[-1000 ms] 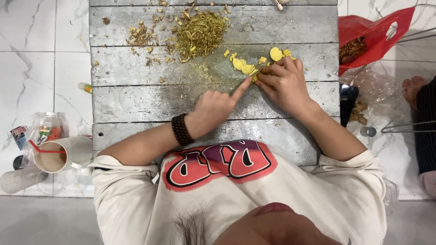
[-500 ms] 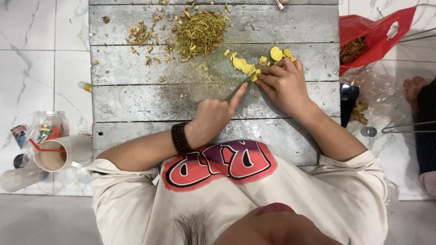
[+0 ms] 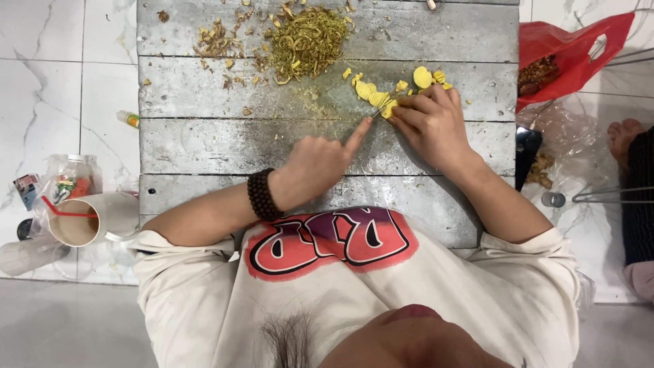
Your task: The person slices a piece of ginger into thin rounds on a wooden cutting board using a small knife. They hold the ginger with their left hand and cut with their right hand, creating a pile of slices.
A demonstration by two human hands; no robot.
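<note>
Though pinned, yellow root (image 3: 388,108) between hands.

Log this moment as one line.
left hand: grips knife, index finger along blade | right hand: pins yellow piece | surface: grey plank board

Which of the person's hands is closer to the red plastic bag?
Right. The right hand works near the board's edge beside the red plastic bag; the left hand sits farther away, mid-board.
</note>
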